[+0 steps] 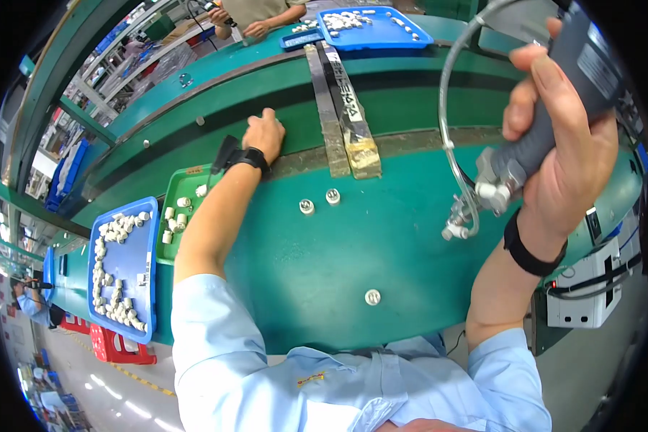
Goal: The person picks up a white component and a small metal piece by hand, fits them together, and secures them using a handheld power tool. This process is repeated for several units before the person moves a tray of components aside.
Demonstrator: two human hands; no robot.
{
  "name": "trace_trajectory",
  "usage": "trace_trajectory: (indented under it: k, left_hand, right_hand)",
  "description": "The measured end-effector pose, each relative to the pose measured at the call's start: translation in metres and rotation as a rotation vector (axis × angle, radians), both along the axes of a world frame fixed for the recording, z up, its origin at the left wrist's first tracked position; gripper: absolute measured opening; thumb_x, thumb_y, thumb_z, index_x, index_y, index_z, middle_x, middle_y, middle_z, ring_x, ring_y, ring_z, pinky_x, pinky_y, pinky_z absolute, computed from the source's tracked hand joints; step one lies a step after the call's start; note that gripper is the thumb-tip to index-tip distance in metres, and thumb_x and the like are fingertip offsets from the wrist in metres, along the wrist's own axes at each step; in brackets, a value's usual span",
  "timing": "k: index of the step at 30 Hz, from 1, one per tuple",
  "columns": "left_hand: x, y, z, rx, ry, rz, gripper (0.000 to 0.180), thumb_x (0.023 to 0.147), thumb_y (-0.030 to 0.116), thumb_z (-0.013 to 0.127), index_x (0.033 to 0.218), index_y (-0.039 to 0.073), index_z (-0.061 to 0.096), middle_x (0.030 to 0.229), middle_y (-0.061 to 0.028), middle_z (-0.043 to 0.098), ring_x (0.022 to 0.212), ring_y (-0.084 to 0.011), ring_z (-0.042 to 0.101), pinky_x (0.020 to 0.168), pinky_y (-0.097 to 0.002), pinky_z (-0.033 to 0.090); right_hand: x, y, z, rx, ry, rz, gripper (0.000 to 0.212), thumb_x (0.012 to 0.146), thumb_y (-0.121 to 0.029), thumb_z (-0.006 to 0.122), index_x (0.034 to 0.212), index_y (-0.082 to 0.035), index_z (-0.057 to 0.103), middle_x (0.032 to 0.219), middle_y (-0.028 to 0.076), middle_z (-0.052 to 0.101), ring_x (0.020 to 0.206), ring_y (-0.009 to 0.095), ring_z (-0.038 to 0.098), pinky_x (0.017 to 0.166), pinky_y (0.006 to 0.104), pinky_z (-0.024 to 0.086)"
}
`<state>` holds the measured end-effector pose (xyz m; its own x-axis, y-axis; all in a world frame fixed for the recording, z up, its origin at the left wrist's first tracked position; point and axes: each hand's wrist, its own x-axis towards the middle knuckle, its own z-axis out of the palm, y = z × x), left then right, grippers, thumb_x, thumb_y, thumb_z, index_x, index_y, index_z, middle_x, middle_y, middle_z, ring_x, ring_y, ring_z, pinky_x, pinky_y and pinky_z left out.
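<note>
My left hand (pixel 265 137) reaches over the green belt (pixel 295 86) beyond the table's far edge. Its fingers are curled down and partly hidden, so what they hold cannot be made out. Raised at the right, my right hand (pixel 572 144) is wrapped round a grey hand-held tool (pixel 554 122) with a metal fitting and clear hose at its lower end. Two small white cylindrical parts (pixel 307 207) with clear-looking rims stand on the green table (pixel 302 288) between my arms. Another such part (pixel 372 297) lies nearer to me.
Left of my arm lie a green tray (pixel 167 248) and a blue tray (pixel 151 288), both holding white parts. Taped bars (pixel 349 115) cross the belt. Across it, a person's hands (pixel 255 29) work beside another blue tray (pixel 381 45). A white box (pixel 583 295) with cables stands at right.
</note>
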<state>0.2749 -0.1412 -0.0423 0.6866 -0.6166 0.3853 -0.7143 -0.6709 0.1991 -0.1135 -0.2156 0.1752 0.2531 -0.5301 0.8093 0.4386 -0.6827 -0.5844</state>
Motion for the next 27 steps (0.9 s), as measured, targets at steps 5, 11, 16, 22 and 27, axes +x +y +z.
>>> trace_trajectory:
  k: [5,11,16,22,27]
  left_hand:
    - [0.020,0.061,0.044,-0.058,-0.097,-0.048,0.032,0.094,0.029,0.056,0.115,0.005,0.054,0.100,-0.0338,0.063,0.088,-0.0515,0.064,0.077,-0.0572,0.054]
    - [0.036,0.182,0.067,-0.035,-0.127,0.114,0.033,0.095,0.033,0.057,0.111,0.004,0.055,0.097,-0.0341,0.064,0.088,-0.0516,0.063,0.078,-0.0579,0.053]
    - [-0.003,0.214,0.067,0.193,-0.234,0.339,0.031,0.096,0.033,0.059,0.109,0.005,0.061,0.093,-0.0278,0.063,0.088,-0.0477,0.065,0.075,-0.0537,0.053]
    - [-0.065,0.190,0.083,-0.169,-0.262,-0.063,0.016,0.093,0.020,0.064,0.096,0.004,0.068,0.087,-0.0145,0.065,0.076,-0.0327,0.065,0.067,-0.0424,0.051]
    - [-0.141,0.143,0.087,-0.352,0.103,-0.508,0.006,0.084,0.007,0.073,0.089,0.003,0.071,0.077,-0.0076,0.060,0.066,-0.0175,0.058,0.061,-0.0306,0.047]
  right_hand:
    - [0.016,-0.022,-0.019,0.031,0.002,0.135,0.039,0.093,-0.012,0.067,0.124,0.008,0.054,0.090,0.011,0.067,0.059,0.010,0.057,0.052,0.0238,0.047]
    - [0.059,0.022,-0.027,0.118,-0.300,0.414,0.028,0.086,-0.002,0.071,0.109,0.000,0.054,0.077,0.004,0.061,0.052,0.008,0.055,0.047,0.0229,0.046]
    - [0.073,0.019,-0.056,0.074,-0.145,0.269,0.027,0.089,-0.005,0.071,0.110,0.003,0.056,0.087,0.009,0.066,0.058,0.010,0.059,0.050,0.0243,0.049]
    - [0.089,0.024,-0.068,0.090,-0.139,0.338,0.025,0.087,0.000,0.073,0.102,0.000,0.053,0.087,0.008,0.066,0.057,0.010,0.061,0.049,0.0249,0.050]
    - [0.098,0.019,-0.077,0.076,-0.149,0.350,0.026,0.087,-0.001,0.073,0.103,0.000,0.053,0.088,0.008,0.067,0.057,0.011,0.061,0.049,0.0249,0.050]
